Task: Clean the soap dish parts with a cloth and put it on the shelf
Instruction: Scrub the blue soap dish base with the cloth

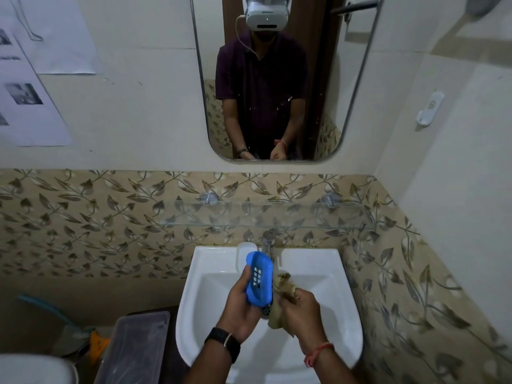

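Soap dish (259,281): the blue slotted part, held upright over the basin by the left hand, its perforated face turned toward the cloth, probably so the right hand could reach it.
Wall: patterned leaf tiles ran in a band beyond both hands, glossy, with plain pale tiles above.
Mirror (277,79): it hung well above the hands, rounded at its lower corners, with a person's reflection in it.
Sink (332,300): white glazed ceramic, smooth and curved, directly beneath both hands, a sensible place to catch drips or a dropped part.
Shelf (263,214): clear glass on two metal mounts, above and beyond the hands, bare as far as could be seen; it was likely where the dish belonged once wiped.
Tap (268,242): chrome and upright, just past the top of the dish.
Left hand (241,303): closed around the lower edge and back of the dish, thumb on its face; a dark watch sat on the wrist.
Right hand (297,309): bunched around the cloth, a red thread at the wrist.
Cloth (282,286): tan, soft and crumpled, touching the dish's right edge.
Dish surface: smooth moulded plastic, rounded corners, a grid of small rectangular drain holes.
Stage: wiping appeared under way; shelving not yet done.
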The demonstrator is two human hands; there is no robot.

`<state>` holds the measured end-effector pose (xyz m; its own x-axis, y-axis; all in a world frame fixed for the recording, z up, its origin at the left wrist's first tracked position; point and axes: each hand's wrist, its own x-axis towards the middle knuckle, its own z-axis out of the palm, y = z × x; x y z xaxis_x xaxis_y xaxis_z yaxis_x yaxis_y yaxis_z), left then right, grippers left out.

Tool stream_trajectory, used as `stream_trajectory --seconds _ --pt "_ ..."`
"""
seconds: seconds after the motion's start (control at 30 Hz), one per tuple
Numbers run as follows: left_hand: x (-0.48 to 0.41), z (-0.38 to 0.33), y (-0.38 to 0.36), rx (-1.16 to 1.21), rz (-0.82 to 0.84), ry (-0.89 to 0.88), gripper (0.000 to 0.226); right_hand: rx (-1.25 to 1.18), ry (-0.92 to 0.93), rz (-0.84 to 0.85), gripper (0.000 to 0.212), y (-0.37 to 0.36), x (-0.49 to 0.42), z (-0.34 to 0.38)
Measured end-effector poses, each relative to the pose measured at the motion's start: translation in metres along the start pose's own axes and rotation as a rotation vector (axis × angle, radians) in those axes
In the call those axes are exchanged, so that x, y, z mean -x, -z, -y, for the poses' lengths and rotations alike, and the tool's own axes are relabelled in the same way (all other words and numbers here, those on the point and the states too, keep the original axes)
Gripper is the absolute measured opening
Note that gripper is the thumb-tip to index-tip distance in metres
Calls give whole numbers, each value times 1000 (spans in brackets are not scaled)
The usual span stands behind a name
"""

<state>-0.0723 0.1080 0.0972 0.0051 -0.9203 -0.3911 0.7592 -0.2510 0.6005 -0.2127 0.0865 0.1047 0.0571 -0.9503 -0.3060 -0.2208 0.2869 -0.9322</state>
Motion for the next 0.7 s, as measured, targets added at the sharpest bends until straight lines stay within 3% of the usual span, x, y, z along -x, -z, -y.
stream_trajectory --seconds 0.07,0.17,0.3,0.4,0.5,0.57,0.63,0.7 --pt "-2 -6 2 -28 -38 -35 54 -28 15 -92 15 7 -5 8" --pt "-3 -10 1 -132 -40 -76 54 -39 129 -215 27 14 -14 31" --pt "-2 -10 -12 -202 2 -68 62 13 251 -49 19 -7 -20 65" --pt "-3 -14 -21 -221 13 -54 59 107 292 -57 4 -22 -20 68" --pt "-4 -21 -20 -207 7 -50 60 130 401 -64 13 -19 -14 60" --pt "-3 -25 -19 -201 7 -46 64 222 485 36 18 -13 -8 55" --pt "-2 -26 -18 -230 4 -66 63 375 505 129 16 -7 -4 51" --pt "-1 -23 -20 -235 -3 -93 60 428 465 93 16 -3 -5 51"
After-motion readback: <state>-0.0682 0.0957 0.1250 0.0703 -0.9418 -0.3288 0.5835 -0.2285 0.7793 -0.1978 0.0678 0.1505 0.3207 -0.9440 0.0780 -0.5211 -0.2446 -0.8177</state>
